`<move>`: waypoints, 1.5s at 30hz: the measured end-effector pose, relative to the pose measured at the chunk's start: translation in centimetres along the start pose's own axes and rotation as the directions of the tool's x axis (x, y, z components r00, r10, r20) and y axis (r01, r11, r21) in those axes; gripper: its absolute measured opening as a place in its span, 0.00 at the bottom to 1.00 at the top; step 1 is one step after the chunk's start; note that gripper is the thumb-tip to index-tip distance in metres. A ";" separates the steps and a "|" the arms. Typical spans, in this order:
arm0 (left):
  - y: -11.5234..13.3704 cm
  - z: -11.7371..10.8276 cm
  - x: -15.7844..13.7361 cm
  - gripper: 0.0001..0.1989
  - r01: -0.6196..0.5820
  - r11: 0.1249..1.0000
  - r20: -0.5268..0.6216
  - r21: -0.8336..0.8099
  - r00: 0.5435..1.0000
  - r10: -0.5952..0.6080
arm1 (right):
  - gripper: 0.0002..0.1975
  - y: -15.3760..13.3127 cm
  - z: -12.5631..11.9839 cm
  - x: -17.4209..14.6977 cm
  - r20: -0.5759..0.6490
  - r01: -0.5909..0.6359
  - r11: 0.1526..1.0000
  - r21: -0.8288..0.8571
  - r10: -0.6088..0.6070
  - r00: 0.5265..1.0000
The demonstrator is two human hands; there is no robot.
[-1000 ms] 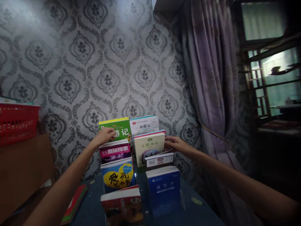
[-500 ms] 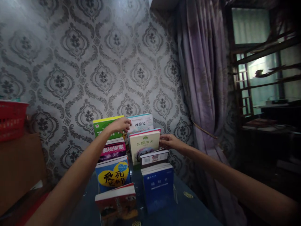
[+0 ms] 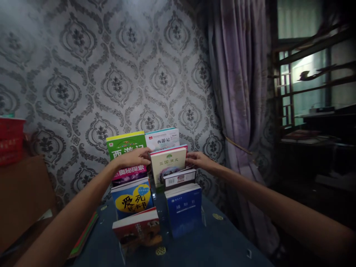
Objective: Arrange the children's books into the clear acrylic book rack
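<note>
A cream book (image 3: 168,167) with green Chinese characters stands upright in the right row, a pink-edged book right behind it. My left hand (image 3: 137,157) has its fingertips at the cream book's left edge. At the opposite edge, my right hand (image 3: 200,161) has its bent fingers against the same book. Behind it stands a white book (image 3: 164,139) with a blue top edge. To the left is a green book (image 3: 125,142) with a yellow top, partly hidden by my left hand. A dark book (image 3: 179,178) and blue books (image 3: 185,211) stand in front.
In the left row stand a purple book (image 3: 130,174), a blue-and-yellow book (image 3: 132,198) and a reddish-brown book (image 3: 139,230). The table (image 3: 217,244) has a dark blue cloth. A cardboard box (image 3: 25,200) and red basket (image 3: 11,141) are at left, a curtain (image 3: 239,92) at right.
My left hand has come down from the top of the green and white books to the cream book's left edge. My right hand stays at its right edge. The view has shifted slightly.
</note>
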State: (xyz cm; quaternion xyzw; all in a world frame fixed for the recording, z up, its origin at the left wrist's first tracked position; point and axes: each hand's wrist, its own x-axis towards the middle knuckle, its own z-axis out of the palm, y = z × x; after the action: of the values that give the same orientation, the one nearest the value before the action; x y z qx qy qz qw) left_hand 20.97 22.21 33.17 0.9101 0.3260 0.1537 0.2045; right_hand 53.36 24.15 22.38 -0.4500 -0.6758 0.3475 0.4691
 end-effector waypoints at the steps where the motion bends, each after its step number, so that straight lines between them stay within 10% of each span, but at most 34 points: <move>1: 0.0 0.3 0.2 0.22 -0.002 1.000 -0.017 0.006 1.000 0.002 | 0.24 0.0 0.0 0.0 0.001 0.003 1.000 0.003 -0.003 1.000; 13: 0.0 0.9 1.4 0.09 -0.013 0.944 -0.171 0.328 0.983 0.073 | 0.24 -0.6 0.2 -0.5 0.046 -0.030 0.997 -0.067 0.033 0.998; 25: 0.9 2.1 1.2 0.21 0.363 0.705 -0.436 0.609 0.896 -0.085 | 0.17 0.0 1.0 2.5 -0.021 -0.055 0.990 -0.126 0.053 0.998; 38: -1.0 -0.1 -1.7 0.10 0.150 0.909 -0.517 0.389 0.852 0.081 | 0.20 0.5 0.9 2.7 -0.018 -0.028 0.995 -0.099 0.026 0.999; 45: -3.3 -0.1 -6.1 0.22 0.260 0.864 -0.381 0.430 0.920 -0.087 | 0.18 0.4 1.2 2.5 -0.043 -0.030 0.997 -0.071 0.027 0.999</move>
State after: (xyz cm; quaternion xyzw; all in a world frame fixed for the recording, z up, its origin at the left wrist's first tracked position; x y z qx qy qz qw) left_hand 14.70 20.57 30.77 0.8566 0.4662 0.2092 -0.0717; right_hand 51.99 26.56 22.40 -0.4834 -0.6714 0.3201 0.4616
